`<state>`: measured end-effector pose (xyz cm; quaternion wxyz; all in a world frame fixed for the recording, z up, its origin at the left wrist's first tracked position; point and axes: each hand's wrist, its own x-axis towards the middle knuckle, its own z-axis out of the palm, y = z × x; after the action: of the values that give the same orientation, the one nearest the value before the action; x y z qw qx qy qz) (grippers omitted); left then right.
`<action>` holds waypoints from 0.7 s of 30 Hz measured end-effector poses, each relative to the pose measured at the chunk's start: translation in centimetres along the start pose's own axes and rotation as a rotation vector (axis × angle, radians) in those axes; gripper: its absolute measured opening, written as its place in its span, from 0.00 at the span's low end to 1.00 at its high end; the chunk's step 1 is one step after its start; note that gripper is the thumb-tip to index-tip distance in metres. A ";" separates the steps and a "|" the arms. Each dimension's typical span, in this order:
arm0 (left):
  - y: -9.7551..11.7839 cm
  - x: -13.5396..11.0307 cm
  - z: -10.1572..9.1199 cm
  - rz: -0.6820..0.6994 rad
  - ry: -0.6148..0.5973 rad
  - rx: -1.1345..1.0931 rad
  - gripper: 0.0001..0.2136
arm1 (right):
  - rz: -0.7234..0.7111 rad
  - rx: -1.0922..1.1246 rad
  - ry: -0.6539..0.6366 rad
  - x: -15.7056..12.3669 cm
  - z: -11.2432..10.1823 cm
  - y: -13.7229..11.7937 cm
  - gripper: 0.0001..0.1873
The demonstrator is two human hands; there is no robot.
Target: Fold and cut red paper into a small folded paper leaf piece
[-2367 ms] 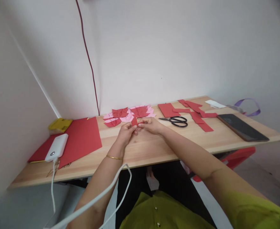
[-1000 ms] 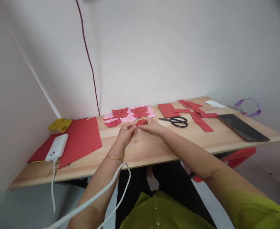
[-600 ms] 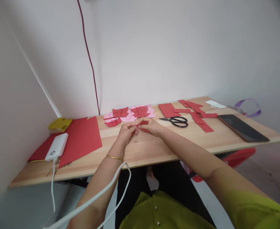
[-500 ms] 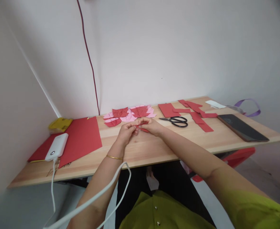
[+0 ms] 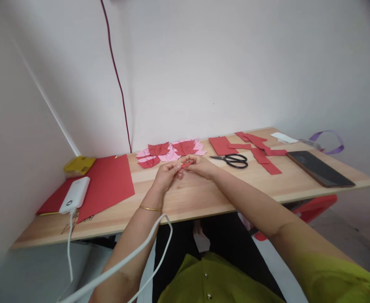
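Observation:
A small folded piece of red paper (image 5: 186,165) is pinched between both hands above the middle of the wooden table (image 5: 200,198). My left hand (image 5: 167,174) grips its left end with thumb and fingers. My right hand (image 5: 200,165) holds the other end, its fingers partly covering the paper. Just behind the hands lie several red and pink cut-paper pieces (image 5: 158,149) with jagged edges. Black-handled scissors (image 5: 233,160) rest to the right of my right hand, blades pointing left.
Red strips (image 5: 270,168) and a red paper stack (image 5: 220,146) lie right of centre, beside a dark tablet (image 5: 319,168). On the left are large red sheets (image 5: 112,181), a white power bank (image 5: 75,194) and a yellow packet (image 5: 79,166). A white cable (image 5: 141,246) crosses my left forearm.
The fingers of my right hand have shifted slightly on the red paper, and more of the paper shows between the hands. Everything else on the table stays in place.

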<state>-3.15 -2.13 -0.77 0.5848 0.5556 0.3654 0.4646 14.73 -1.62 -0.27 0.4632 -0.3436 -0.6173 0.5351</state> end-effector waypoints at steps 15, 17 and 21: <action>0.5 -0.2 0.5 0.051 0.065 0.098 0.16 | 0.011 0.161 0.022 0.3 0.5 0.4 0.07; 0.4 -0.2 0.7 0.062 0.109 0.093 0.16 | 0.062 0.246 0.002 0.3 0.5 0.3 0.07; -0.1 0.0 0.8 0.100 0.192 0.109 0.16 | 0.115 0.287 0.003 0.2 0.7 0.0 0.09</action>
<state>-2.39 -2.38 -0.73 0.4922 0.5572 0.4162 0.5235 14.06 -1.69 -0.22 0.4770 -0.3094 -0.5133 0.6429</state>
